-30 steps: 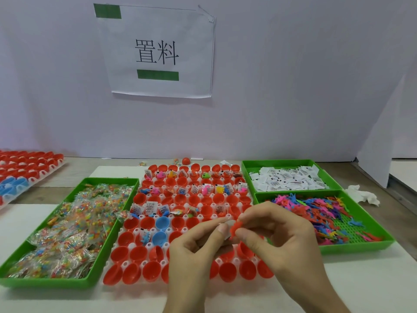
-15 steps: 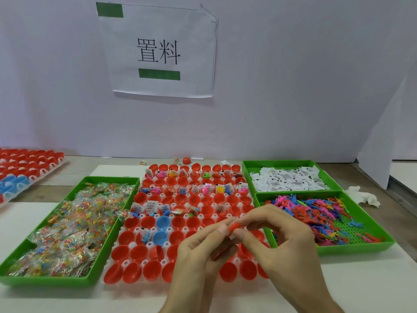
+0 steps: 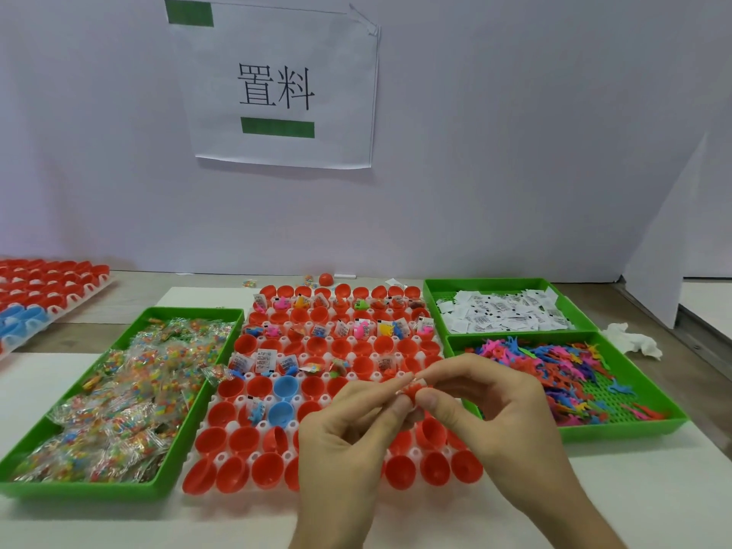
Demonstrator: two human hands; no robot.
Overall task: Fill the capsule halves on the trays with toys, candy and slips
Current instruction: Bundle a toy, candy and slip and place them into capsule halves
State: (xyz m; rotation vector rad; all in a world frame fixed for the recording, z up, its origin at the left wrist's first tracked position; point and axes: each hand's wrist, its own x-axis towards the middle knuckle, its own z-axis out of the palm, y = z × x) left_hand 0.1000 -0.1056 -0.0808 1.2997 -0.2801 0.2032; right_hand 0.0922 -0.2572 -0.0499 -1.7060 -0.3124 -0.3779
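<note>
Hands are meeting over the near right part of the white tray of capsule halves. The left hand and the right hand are both pinching one small red toy between thumb and fingertips, the remaining fingers curling loosely behind. The toy is hanging just above the cups, touching none of them. Whether a paper slip is also being held there is too small to tell.

Most halves are showing red; two blue halves are sitting left of the middle. Several cups in the far rows are holding bright toys and printed slips.

Just left of the white tray, a green candy tray is holding clear bags of coloured sweets. On the right, two more green trays are sitting side by side: the slip tray farther back with white slips, and the toy tray nearer with a heap of coloured toys. A crumpled tissue is lying right of them. At the far left, a second capsule tray is resting, and a paper sign is hanging on the far wall.
</note>
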